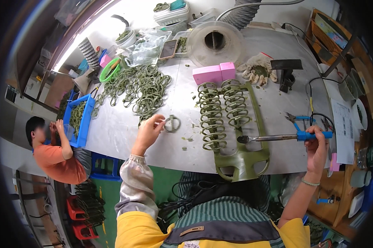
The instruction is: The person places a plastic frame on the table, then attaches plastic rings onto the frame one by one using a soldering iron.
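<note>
My left hand [149, 132] pinches a small green ring [173, 130] at its fingertips, right of a tangled pile of green rings [149, 93]. My right hand [314, 146] grips the blue handle of a metal tool [269, 137], whose dark tip lies over an olive-green frame [240, 161]. The frame carries two columns of stacked green loops [211, 120] in front of me. Pliers with blue grips [296, 119] lie beyond that tool.
Pink blocks [207, 74], a glove [257, 68], a black stand [285, 74], a funnel hood [213, 49], phone [168, 49] and tubs [170, 18] occupy the metal table [174, 153]. At left, a person in orange [58, 163] works by a blue crate [85, 124].
</note>
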### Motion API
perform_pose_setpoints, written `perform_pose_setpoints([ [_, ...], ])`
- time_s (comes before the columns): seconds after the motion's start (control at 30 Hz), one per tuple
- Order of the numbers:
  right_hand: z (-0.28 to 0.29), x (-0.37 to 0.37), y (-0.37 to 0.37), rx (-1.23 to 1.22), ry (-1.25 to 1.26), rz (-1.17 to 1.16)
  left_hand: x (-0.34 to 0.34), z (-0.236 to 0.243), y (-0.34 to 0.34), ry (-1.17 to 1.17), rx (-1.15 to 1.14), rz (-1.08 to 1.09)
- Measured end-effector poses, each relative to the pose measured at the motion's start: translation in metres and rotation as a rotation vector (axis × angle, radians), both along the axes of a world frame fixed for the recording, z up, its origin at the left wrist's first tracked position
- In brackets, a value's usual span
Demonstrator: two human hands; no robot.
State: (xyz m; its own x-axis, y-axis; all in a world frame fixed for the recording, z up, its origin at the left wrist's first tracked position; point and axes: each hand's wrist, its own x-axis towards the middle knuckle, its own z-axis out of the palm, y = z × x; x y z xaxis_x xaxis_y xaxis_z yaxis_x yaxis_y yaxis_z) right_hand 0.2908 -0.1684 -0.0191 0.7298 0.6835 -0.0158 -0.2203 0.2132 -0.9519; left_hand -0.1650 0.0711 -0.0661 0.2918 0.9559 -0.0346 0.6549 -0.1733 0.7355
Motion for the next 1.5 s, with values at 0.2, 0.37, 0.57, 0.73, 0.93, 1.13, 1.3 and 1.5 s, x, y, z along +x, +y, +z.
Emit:
perform_pose_setpoints([
  [0.2, 0.003, 0.0, -0.002, 0.012, -0.02, 0.017, 0.021, 0.012, 0.003, 0.227, 0.45, -0.181],
  [0.37, 0.006, 0.0, -0.005, 0.008, -0.032, 0.011, 0.04, -0.002, -0.016, 0.405, 0.371, -0.122],
  [0.57, 0.007, 0.001, -0.006, 0.018, -0.036, 0.01, 0.017, -0.02, -0.01, 0.281, 0.256, -0.07],
  [0.73, 0.007, 0.003, -0.008, 0.015, -0.045, 0.013, 0.025, 0.022, -0.009, -0.346, -0.012, -0.026],
  [0.93, 0.005, 0.002, -0.004, 0.001, -0.041, -0.012, 0.09, 0.089, -0.052, -0.336, 0.026, -0.325],
  [1.13, -0.007, 0.004, -0.002, -0.002, -0.034, 0.035, 0.163, 0.075, -0.075, -0.258, 0.12, -0.533],
  [1.3, -0.017, 0.002, 0.004, -0.003, 0.028, 0.037, 0.183, 0.056, -0.065, -0.157, 0.15, -0.597],
  [1.5, -0.034, 0.004, 0.01, 0.029, 0.088, 0.061, 0.195, 0.045, -0.063, -0.176, 0.141, -0.581],
])
